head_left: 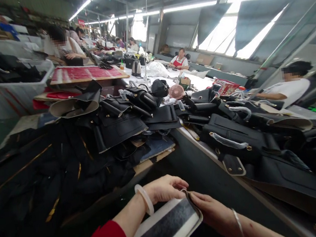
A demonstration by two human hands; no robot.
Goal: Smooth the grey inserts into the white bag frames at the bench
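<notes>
Where the panel [164,224] is held: right hand [212,208] pinches its edge, apparently for control; left hand [164,189] half-open, grip unclear.
Bags [233,130] at right: heaped, likely for reach.

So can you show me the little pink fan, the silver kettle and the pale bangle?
Pink fan [176,91]: head view, middle of its round front.
Silver kettle [136,68]: head view, its shiny body.
Pale bangle [145,199]: head view, middle of its band.

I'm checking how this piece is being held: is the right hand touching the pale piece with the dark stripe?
Touching. The head view shows the right hand's fingertips against the upper end edge of the pale piece, with no gap.
</notes>
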